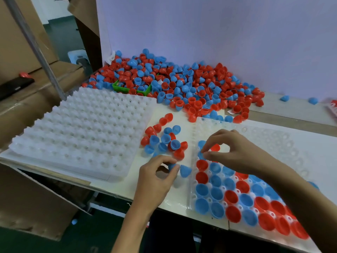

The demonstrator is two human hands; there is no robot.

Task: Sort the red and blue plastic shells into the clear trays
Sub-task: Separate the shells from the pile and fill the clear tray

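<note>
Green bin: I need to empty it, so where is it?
The green bin sits half-buried at the shell pile's near-left edge, just behind the empty white tray.

A packing workshop: cardboard cartons (21,52), stacked trays (82,132) and a heap of plastic shells (182,83) crowd the workbench (273,110).

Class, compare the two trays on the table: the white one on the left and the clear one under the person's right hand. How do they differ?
The left tray looks opaque white; the right tray is see-through. The left tray holds no shells, while the right tray's near rows are filled with red and blue shells. No hand touches the left tray; the right hand works over the right tray, pinching a blue shell. Both lie flat and have a grid of round pockets.
</note>
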